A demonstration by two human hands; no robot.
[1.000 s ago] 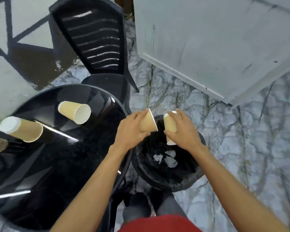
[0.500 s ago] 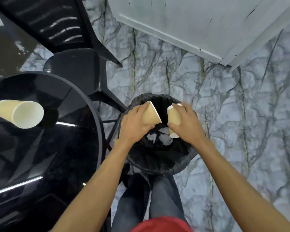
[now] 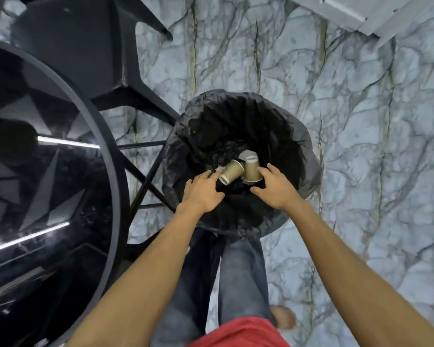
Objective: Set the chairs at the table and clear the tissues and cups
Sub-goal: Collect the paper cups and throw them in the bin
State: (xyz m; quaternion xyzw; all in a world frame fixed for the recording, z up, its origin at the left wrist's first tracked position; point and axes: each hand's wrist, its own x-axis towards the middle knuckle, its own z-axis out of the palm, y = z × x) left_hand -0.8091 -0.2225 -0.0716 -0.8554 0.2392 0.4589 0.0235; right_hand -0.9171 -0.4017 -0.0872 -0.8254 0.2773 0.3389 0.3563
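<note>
left hand (image 3: 202, 192) and right hand (image 3: 273, 190) spread, empty, over the bin (image 3: 308, 156). two cups (image 3: 232, 171) inside, side by side.

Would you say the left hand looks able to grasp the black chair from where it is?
Probably yes: the left hand hangs open and empty over the bin, and the chair stands just beyond, nothing between.

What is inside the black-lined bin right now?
A tan cup beside a second cup, with a white tissue scrap behind them, in the black liner. The left hand and right hand cover the near side; dark folds hide anything deeper.
</note>
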